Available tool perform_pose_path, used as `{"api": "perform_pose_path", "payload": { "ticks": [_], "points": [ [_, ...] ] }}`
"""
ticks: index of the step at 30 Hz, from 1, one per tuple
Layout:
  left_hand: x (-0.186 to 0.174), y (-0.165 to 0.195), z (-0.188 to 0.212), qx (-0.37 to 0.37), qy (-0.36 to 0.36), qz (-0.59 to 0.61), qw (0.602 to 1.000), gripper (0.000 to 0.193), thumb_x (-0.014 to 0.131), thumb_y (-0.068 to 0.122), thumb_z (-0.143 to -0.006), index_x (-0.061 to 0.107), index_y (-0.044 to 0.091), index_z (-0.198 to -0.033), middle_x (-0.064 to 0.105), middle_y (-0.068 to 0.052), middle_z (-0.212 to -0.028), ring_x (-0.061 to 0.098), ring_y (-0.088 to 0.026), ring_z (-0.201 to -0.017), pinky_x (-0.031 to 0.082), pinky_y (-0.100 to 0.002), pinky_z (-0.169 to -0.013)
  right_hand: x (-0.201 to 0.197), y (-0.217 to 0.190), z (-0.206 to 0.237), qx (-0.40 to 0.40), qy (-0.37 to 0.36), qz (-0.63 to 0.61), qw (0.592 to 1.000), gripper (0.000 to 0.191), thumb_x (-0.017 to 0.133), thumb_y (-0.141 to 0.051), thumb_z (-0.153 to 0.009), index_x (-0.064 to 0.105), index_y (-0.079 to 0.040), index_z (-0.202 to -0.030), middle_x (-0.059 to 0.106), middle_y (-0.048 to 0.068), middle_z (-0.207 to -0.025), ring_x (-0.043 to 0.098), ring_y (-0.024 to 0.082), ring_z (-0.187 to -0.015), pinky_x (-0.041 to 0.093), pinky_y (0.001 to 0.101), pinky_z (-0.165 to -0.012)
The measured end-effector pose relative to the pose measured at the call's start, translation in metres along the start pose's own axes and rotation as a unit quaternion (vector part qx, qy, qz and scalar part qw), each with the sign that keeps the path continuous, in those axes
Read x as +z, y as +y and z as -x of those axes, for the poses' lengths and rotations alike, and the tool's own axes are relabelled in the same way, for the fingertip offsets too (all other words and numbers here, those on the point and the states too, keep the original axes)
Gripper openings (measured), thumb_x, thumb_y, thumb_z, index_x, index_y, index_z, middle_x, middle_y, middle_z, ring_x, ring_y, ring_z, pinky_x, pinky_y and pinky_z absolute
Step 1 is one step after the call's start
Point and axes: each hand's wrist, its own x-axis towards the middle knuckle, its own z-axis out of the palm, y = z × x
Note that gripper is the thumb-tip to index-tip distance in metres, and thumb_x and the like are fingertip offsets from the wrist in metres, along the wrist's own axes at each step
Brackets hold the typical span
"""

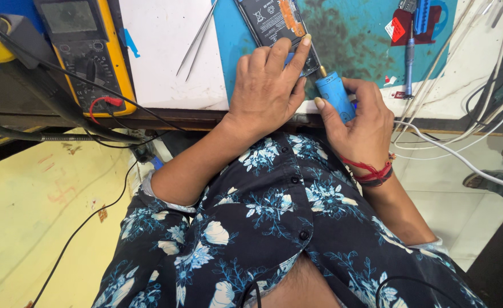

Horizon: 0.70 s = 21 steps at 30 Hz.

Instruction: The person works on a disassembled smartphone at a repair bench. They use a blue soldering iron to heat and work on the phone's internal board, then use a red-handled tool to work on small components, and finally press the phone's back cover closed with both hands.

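**Two hands on an opened phone at the worktop's edge**

The phone [274, 25] lies back-open on the blue mat [354, 40], its flat black battery showing, with a patch of orange on the upper right. It sits just above the near edge of the worktop [166, 63], straight ahead of the person.

The left hand [268, 85] lies palm-down on the phone's lower end, fingers bent and pressed together, the forefinger stretched along the phone's right side. It pins the phone rather than closing round it.

The right hand [362, 122] is curled round a blue driver [335, 94], a smooth cylinder with a brass-coloured tip. Thumb and fingers wrap its barrel; the tip points up-left and meets the phone's lower right corner, just beside the left forefinger. Red thread bands circle the right wrist.

The mat is worn, with dark smudges. Left of the phone, thin steel tweezers [197, 37] lie on a white sheet. Farther left stands a yellow-cased multimeter [86, 51] with a grey screen and round dial. A slim blue screwdriver [410, 63] lies to the right, well apart from the hands, near white cables [451, 151] trailing off the edge.
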Motion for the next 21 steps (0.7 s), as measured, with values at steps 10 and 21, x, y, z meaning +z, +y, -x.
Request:
{"api": "perform_pose_path", "payload": {
  "ticks": [10, 21],
  "points": [
    [0.0002, -0.0001, 0.0002, 0.003, -0.001, -0.003, 1.000, 0.066, 0.071, 0.031, -0.096, 0.049, 0.008, -0.154, 0.049, -0.009, -0.134, 0.050, -0.027, -0.111, 0.042, -0.044, -0.091, 0.0000, 0.0010, -0.0025, 0.015, 0.000, -0.015, 1.000, 0.040, 0.085, -0.027, -0.097, 0.065, 0.000, -0.121, 0.069, 0.014, -0.104, 0.063, 0.025, -0.068, 0.050, 0.0369, -0.062],
    [0.0023, 0.0005, 0.0016, 0.003, -0.003, -0.005, 1.000, 0.065, 0.071, 0.031, -0.097, 0.049, 0.009, -0.154, 0.049, -0.009, -0.135, 0.050, -0.027, -0.111, 0.041, -0.044, -0.090, -0.0003, 0.0047, -0.0036, 0.017, 0.000, -0.019, 1.000, 0.040, 0.086, -0.028, -0.097, 0.067, -0.001, -0.120, 0.068, 0.012, -0.098, 0.057, 0.019, -0.064, 0.047, 0.0322, -0.060]
  ]
}}
